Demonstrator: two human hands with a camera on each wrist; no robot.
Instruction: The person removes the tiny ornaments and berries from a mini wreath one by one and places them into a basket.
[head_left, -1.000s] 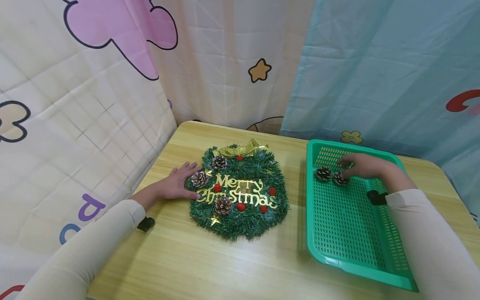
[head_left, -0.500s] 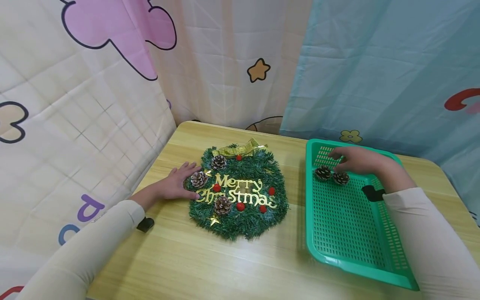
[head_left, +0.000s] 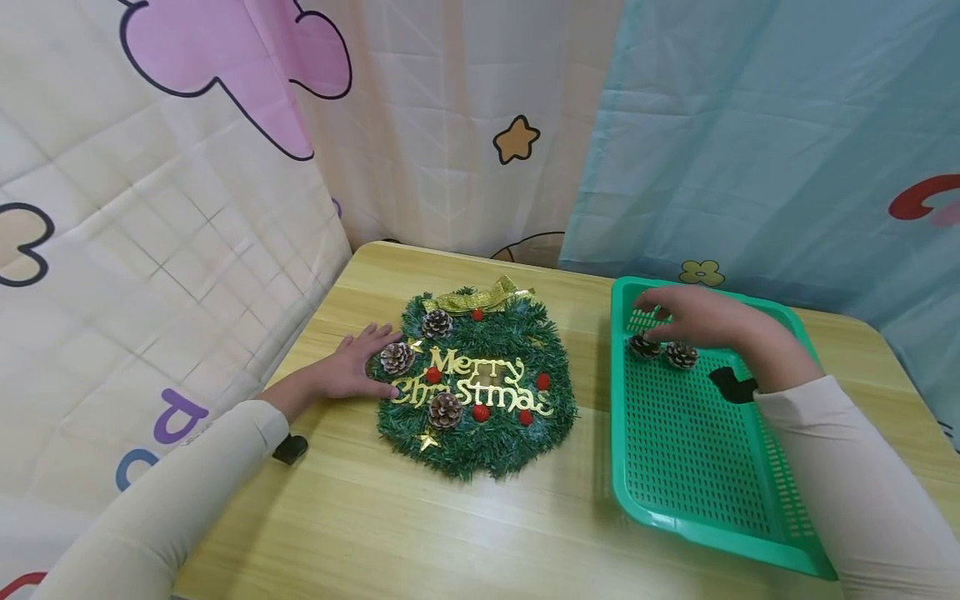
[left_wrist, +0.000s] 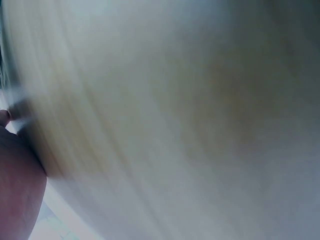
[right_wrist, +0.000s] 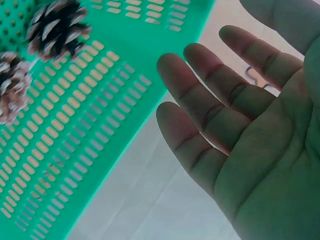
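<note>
Holds both sleeved forearms (head_left: pixel 855 467) well apart, with left hand (head_left: pixel 356 364) palm down, fingers (head_left: pixel 385 341) spread, and right hand (head_left: pixel 697 318) relaxed, fingers gently bent.

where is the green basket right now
In the head view, the green basket stands on the right side of the wooden table, to the right of the wreath, with the right hand over its far end.
</note>
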